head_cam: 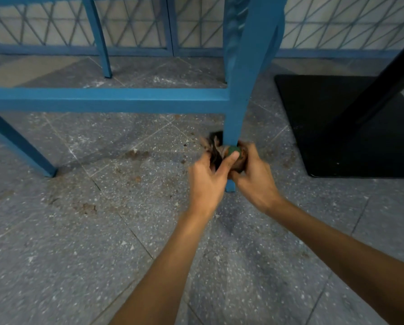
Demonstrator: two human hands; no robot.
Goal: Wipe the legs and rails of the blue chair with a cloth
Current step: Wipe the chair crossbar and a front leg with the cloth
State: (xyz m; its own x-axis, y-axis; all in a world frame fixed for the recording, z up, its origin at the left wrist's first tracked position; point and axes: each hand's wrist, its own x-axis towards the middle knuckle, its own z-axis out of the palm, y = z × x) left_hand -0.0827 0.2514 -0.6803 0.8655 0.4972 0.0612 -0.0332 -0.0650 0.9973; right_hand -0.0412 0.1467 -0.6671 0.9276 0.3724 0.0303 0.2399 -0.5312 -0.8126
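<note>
The blue chair's near right leg point(237, 109) runs down the middle of the view to the floor. A low blue rail point(107, 99) joins it from the left. A crumpled brown and dark cloth point(216, 147) is wrapped around the lower part of that leg. My left hand point(208, 179) grips the cloth from the left, thumb across the front of the leg. My right hand point(254, 177) holds the cloth from the right side. Only the foot of the leg shows below my hands. Another chair leg point(20, 146) slants at the left, and a far leg point(102, 43) stands behind.
A black square table base point(325, 127) with a slanting black post point(381, 80) sits on the floor just right of the chair leg. The speckled grey floor point(102, 231) carries brown dirt stains. A blue lattice fence point(55, 31) runs along the back.
</note>
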